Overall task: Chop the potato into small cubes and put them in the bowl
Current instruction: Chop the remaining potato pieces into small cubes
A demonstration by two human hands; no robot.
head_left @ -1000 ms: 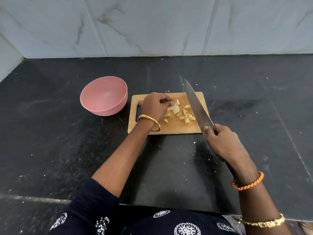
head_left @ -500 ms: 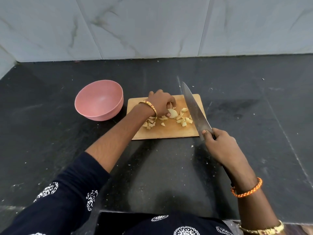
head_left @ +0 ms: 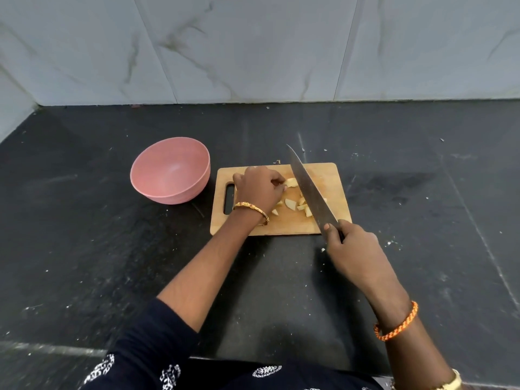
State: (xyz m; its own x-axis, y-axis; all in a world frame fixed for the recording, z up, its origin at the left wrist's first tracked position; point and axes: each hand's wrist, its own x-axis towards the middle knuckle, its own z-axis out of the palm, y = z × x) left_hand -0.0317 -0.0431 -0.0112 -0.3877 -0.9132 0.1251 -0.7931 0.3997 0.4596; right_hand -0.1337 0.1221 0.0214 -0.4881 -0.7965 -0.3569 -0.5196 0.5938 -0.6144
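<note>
The potato is mostly cut: loose potato pieces point(head_left: 291, 204) lie on the wooden cutting board point(head_left: 332, 175), several looking too large to count as small cubes, and the pink bowl point(head_left: 171, 170) just left of the board holds none, so I judge finer chopping and the whole transfer remain. The left hand point(head_left: 260, 190) pinches a potato chunk point(head_left: 291, 182) beside the blade, while the right hand point(head_left: 353, 249) grips the chef's knife point(head_left: 309, 192) angled over the pieces. The dark surface point(head_left: 84, 249) carries only white specks, nothing blocking the way to the bowl.
</note>
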